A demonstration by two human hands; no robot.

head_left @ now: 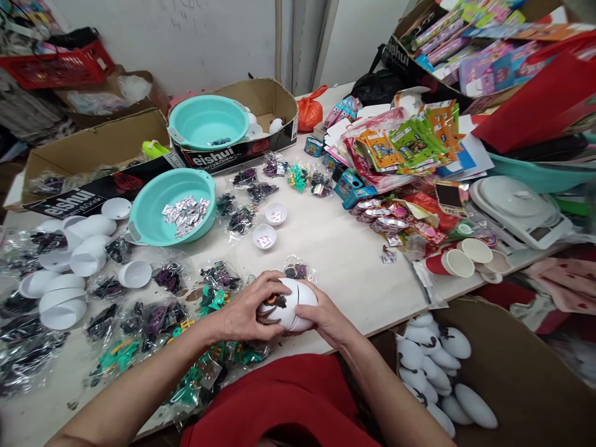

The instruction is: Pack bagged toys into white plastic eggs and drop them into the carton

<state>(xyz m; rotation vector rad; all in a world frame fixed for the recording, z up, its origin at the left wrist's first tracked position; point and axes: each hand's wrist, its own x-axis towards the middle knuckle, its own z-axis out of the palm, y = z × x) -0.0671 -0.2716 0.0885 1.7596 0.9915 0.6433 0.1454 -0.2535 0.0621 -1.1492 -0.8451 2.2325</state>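
Between both hands, above the table's front edge, is a white plastic egg (289, 305) with a dark and orange picture on its shell. A seam line runs round it. My left hand (261, 307) is wrapped over the printed end. My right hand (321, 313) grips the plain end, its thumb by the seam. Just behind the egg lies a clear bag with dark purple parts (297, 269). Two small white half shells (264, 236) stand farther back, each with a printed packet inside. Bags of green and black parts (215, 298) lie beside my left hand.
A turquoise basin (133, 217) with small packets stands at the left, another basin (208, 102) on a cardboard box. White half shells (88, 254) pile up far left. Paper cups (459, 263) and a scale (516, 205) are right. White eggs (431, 366) fill a box below.
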